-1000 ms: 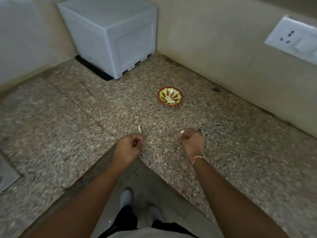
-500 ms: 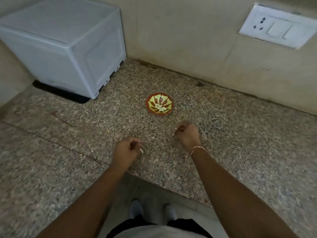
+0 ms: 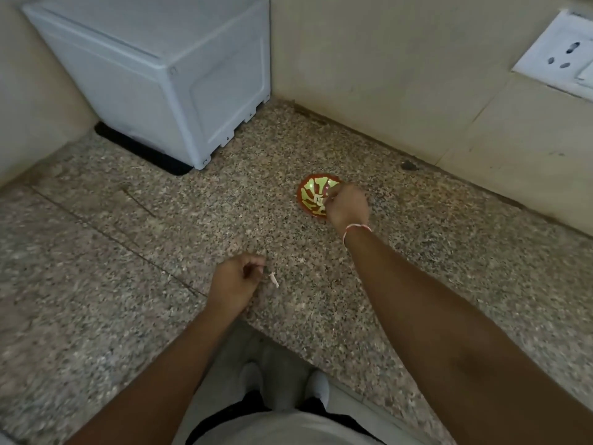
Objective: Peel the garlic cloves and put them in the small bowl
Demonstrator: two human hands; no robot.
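The small bowl (image 3: 309,195), red-rimmed with a yellow-green pattern, sits on the speckled stone counter (image 3: 433,252) and holds several pale peeled garlic cloves (image 3: 317,200). My right hand (image 3: 348,208) hangs over the bowl's right side. Its fingertips are pinched together above the inside, apparently on a garlic clove that they mostly hide. My left hand (image 3: 237,279) rests curled near the counter's front edge. It pinches a small white scrap of garlic skin (image 3: 274,280), which sticks out to the right of its fingers.
A white box-shaped appliance (image 3: 160,78) stands in the back left corner. The beige wall carries a white socket plate (image 3: 560,56) at the upper right. Small skin flakes (image 3: 301,260) lie between my hands. The counter's front corner (image 3: 256,322) lies just in front of my feet.
My right hand has moved forward from the open counter to the bowl and now hovers over its rim. My left hand has stayed in place with the white scrap. The camera has tilted.
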